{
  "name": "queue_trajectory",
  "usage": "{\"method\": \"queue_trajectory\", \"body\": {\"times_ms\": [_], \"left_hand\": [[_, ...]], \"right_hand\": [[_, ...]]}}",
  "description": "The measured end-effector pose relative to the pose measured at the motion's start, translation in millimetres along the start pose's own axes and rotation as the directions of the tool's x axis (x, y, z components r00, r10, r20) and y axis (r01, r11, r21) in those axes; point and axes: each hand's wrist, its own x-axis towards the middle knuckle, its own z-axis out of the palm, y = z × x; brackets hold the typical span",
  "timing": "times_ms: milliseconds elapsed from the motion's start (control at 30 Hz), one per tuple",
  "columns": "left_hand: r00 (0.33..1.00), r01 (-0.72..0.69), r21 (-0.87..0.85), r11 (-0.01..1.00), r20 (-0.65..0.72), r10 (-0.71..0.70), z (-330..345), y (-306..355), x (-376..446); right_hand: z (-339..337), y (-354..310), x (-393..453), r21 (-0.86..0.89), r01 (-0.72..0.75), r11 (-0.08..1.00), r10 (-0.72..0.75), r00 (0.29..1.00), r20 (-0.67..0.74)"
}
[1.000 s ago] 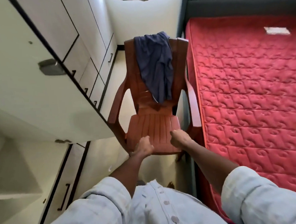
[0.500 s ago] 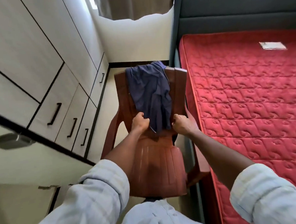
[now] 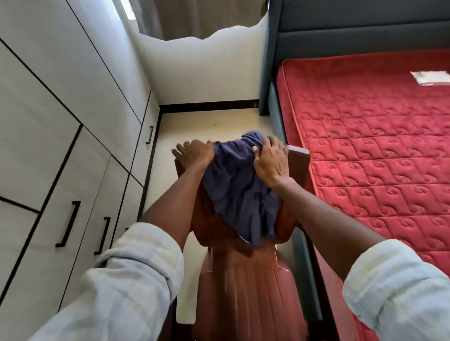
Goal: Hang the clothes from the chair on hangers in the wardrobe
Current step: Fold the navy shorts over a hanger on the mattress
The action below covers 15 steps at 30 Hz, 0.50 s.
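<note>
A navy garment (image 3: 237,188) hangs over the backrest of a brown plastic chair (image 3: 241,288) right in front of me. My left hand (image 3: 194,156) is at the garment's upper left edge, fingers curled over the top of the backrest. My right hand (image 3: 271,162) grips the bunched cloth at the upper right of the backrest. The cloth's lower part drapes down toward the seat. No hanger is in view.
White wardrobe doors and drawers with black handles (image 3: 69,222) run along the left. A bed with a red mattress (image 3: 389,160) stands close on the right, a white paper (image 3: 434,78) lying on it. A narrow strip of floor (image 3: 210,123) lies beyond the chair.
I have stepped closer to the chair. Both hands went from the seat's front edge up along the garment to the top of the backrest.
</note>
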Motion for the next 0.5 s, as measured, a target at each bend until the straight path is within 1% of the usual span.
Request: {"method": "queue_trajectory", "body": {"times_ms": [33,100,133,167,200,233,267,300,333,367,400,433,467,500], "left_hand": [[0.995,0.051,0.029,0.998,0.08,-0.053,-6,3,4],[0.987,0.099,-0.046,0.994,0.128,-0.092,-11,9,9],[0.991,0.103,-0.129,0.986,0.099,-0.091,-11,10,11],[0.996,0.081,-0.245,0.966,0.041,-0.074,-9,10,12],[0.998,0.027,-0.397,0.917,-0.038,-0.046,-5,10,12],[0.994,-0.039,-0.578,0.815,-0.105,-0.027,-3,10,7],[0.989,-0.083,-0.739,0.669,-0.142,-0.034,-2,10,0],[0.989,-0.091,-0.865,0.493,-0.136,-0.056,-2,11,-8],[0.994,-0.048,-0.952,0.301,-0.076,-0.081,-3,10,-13],[0.996,0.032,-0.994,0.109,0.023,-0.087,-3,8,-18],[0.989,0.131,-0.991,-0.028,0.133,-0.061,-3,5,-22],[0.971,0.234,-0.969,-0.082,0.236,-0.023,-3,0,-26],[0.949,0.314,-0.949,-0.044,0.314,0.0,-2,-6,-29],[0.929,0.37,-0.928,0.034,0.371,0.015,-3,-10,-32]], "right_hand": [[2,-1,9,-0.016,-0.013,1.0,0.013,1.0,-0.004],[10,1,27,-0.056,-0.061,0.997,0.063,0.997,0.034],[14,2,36,-0.075,-0.103,0.992,0.109,0.991,0.078],[16,2,43,-0.09,-0.151,0.984,0.162,0.978,0.128],[17,3,49,-0.097,-0.203,0.974,0.218,0.958,0.187],[18,3,54,-0.093,-0.248,0.964,0.264,0.933,0.246],[16,2,57,-0.07,-0.286,0.956,0.294,0.91,0.292],[14,1,59,-0.021,-0.316,0.949,0.307,0.9,0.311],[12,0,59,0.047,-0.335,0.941,0.306,0.901,0.308],[9,-1,58,0.127,-0.341,0.931,0.295,0.912,0.287],[5,-1,56,0.212,-0.338,0.917,0.282,0.925,0.256],[1,-1,52,0.303,-0.335,0.892,0.276,0.935,0.223],[-4,-2,47,0.407,-0.331,0.851,0.275,0.943,0.189],[-7,-2,41,0.514,-0.325,0.794,0.282,0.946,0.162]]}}
